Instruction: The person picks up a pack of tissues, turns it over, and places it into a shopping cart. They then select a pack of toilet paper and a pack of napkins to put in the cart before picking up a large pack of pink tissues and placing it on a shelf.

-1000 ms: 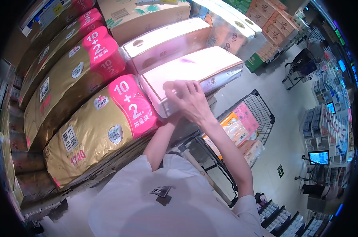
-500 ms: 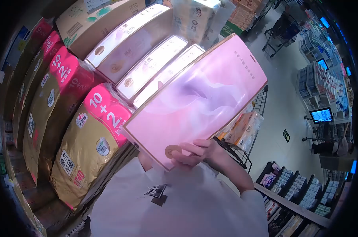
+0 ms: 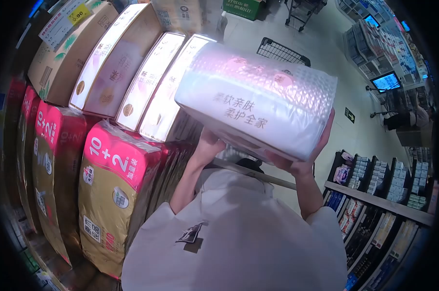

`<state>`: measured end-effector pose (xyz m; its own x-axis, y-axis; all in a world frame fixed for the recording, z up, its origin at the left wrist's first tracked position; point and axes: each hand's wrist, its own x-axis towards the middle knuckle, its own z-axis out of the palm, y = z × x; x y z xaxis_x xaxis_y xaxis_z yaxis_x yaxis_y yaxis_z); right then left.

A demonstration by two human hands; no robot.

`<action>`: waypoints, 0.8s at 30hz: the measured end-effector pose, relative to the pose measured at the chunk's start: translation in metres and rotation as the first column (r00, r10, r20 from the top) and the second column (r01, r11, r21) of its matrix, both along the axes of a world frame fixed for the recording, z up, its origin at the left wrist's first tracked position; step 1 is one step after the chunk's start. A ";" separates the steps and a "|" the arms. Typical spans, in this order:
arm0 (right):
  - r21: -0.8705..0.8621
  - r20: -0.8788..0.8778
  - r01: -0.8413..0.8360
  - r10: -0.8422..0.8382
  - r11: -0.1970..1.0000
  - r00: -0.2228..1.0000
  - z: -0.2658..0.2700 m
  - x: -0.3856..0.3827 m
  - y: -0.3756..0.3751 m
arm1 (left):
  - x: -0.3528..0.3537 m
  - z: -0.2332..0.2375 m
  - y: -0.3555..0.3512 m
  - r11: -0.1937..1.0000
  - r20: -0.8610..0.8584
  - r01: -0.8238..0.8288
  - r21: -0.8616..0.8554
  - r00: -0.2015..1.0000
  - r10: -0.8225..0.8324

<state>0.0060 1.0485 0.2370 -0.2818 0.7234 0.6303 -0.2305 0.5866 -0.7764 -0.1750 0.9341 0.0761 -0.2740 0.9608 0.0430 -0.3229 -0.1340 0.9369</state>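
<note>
Both my hands hold up a white-and-pink tissue pack (image 3: 258, 104) in front of my chest. Its white side has grey printed characters, and bubble film covers its far pinkish side. My right hand (image 3: 304, 160) wraps around the pack's right end, with the thumb side along the edge and some fingers under it. Under the lower left corner is my left hand (image 3: 210, 145), its fingers mostly hidden behind the pack. Directly left of the pack stand several white-topped cartons (image 3: 151, 80) in a row.
Gold-and-pink multipacks (image 3: 117, 194) fill the shelf at left. Behind them stands a brown carton (image 3: 66, 56) with a price tag (image 3: 64, 22). A black cart (image 3: 283, 52) is beyond the pack. Low shelves (image 3: 379, 203) with small goods line the right, near a lit screen (image 3: 385, 83).
Earlier a broad pink face was toward me, with my right hand at its lower edge. Now a white printed side and bubble film show, and my left hand has come into view.
</note>
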 end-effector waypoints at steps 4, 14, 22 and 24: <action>-0.643 -0.122 -0.226 0.194 0.731 0.973 0.025 0.004 0.033 | -0.014 0.041 -0.001 0.981 -0.119 0.177 0.077 0.979 -0.167; -0.917 -0.182 -0.247 0.223 0.313 0.958 -0.055 -0.016 0.029 | 0.009 0.064 -0.010 0.995 0.210 -0.016 -0.098 0.977 0.036; -0.930 -0.136 -0.239 0.344 0.278 0.929 -0.077 -0.010 -0.002 | 0.002 0.056 -0.018 0.980 0.233 -0.096 -0.173 0.963 0.136; -0.927 -0.146 -0.252 0.352 0.277 0.925 -0.085 -0.010 -0.003 | 0.001 0.055 -0.019 0.981 0.221 -0.108 -0.161 0.965 0.142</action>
